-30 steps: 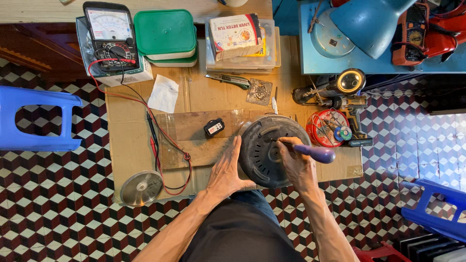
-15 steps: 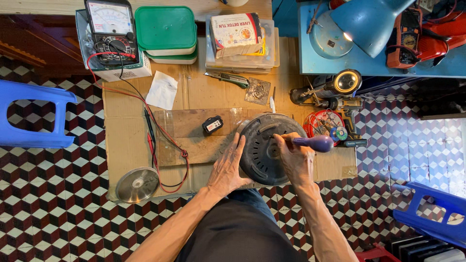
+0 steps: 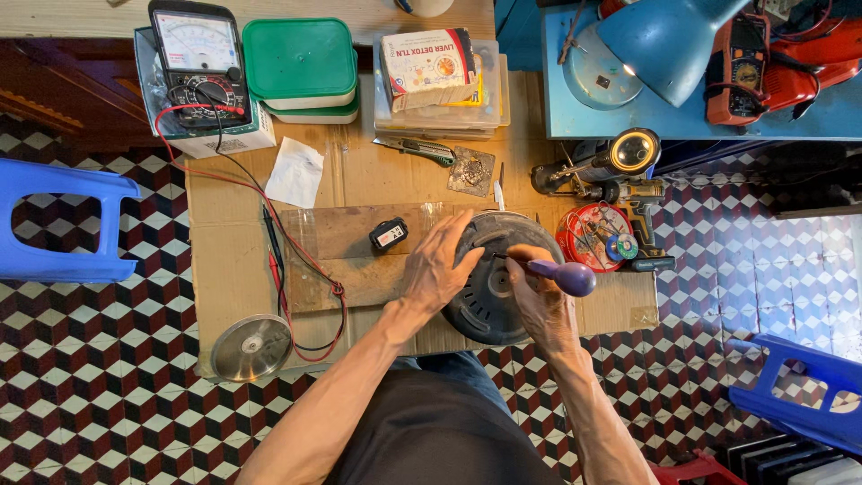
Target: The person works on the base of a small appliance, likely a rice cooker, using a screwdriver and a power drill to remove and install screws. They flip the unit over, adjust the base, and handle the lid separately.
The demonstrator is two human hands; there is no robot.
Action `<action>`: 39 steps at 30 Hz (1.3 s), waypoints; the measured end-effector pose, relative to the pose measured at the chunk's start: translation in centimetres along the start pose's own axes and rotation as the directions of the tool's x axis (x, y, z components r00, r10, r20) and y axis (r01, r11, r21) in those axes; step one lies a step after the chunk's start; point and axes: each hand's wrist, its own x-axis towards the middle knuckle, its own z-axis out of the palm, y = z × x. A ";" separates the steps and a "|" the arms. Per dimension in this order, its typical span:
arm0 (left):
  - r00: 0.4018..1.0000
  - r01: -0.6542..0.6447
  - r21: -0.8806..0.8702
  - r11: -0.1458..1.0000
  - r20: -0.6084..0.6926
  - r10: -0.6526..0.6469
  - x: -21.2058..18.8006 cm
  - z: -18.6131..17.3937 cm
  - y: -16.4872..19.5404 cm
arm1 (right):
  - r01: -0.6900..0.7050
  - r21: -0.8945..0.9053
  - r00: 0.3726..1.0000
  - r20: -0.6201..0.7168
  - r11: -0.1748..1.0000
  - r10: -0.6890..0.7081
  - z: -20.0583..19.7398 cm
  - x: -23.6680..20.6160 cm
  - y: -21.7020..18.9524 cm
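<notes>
A round dark-grey ribbed motor housing (image 3: 496, 280) is seen lying flat on a worn wooden board (image 3: 346, 256), which itself rests on a sheet of brown cardboard (image 3: 224, 224) near the middle of the scene. The left hand (image 3: 438, 265) is laid flat on the left part of the housing, with the fingers spread and pressed on its rim. The right hand (image 3: 539, 301) is closed around a screwdriver with a purple rounded handle (image 3: 561, 274), and the thin metal shaft is directed to the top face of the housing.

The housing is judged to be heavy and stiff, probably cast metal, so it should not bend under pressure. Its smooth curved rim may be slippery, and the round body could turn on the board when it is pushed from one side. It is best held by the rim with an open palm, or by the ribs, where the fingers find some grip. The inner parts cannot be seen.

Just to the left of the left hand a small black rectangular device (image 3: 388, 234) is placed on the board. Further left, red and black test leads (image 3: 287, 260) run to an analogue multimeter (image 3: 199, 63) at the far side. A round shiny metal cover (image 3: 251, 347) lies near the left corner of the cardboard.
</notes>
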 end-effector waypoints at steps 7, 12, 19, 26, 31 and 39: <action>0.998 -0.044 -0.033 0.998 0.043 0.045 2.7 0.7 1.0 | -0.199 -0.106 0.980 -0.029 0.974 0.197 0.1 1.4 -0.9; 1.000 0.009 -0.086 0.996 0.030 -0.007 3.0 0.8 1.3 | 0.000 -0.081 0.999 -0.044 0.997 -0.004 -0.1 1.0 -0.9; 0.999 0.001 -0.058 0.998 0.037 0.001 3.2 0.0 1.5 | -0.059 -0.052 0.997 -0.058 0.997 0.056 0.2 1.0 -0.8; 0.996 -0.086 -0.025 0.996 0.012 0.086 3.1 0.0 1.7 | -0.050 -0.090 0.997 -0.056 0.995 0.045 0.1 0.7 -0.4; 0.999 -0.034 -0.049 0.998 0.026 0.035 3.5 0.1 1.4 | -0.128 -0.178 0.991 -0.050 0.976 0.121 1.0 0.6 0.0; 0.999 -0.034 -0.018 0.999 0.014 0.034 3.5 0.4 1.4 | -0.186 -0.102 0.981 -0.065 0.977 0.180 1.9 0.1 1.2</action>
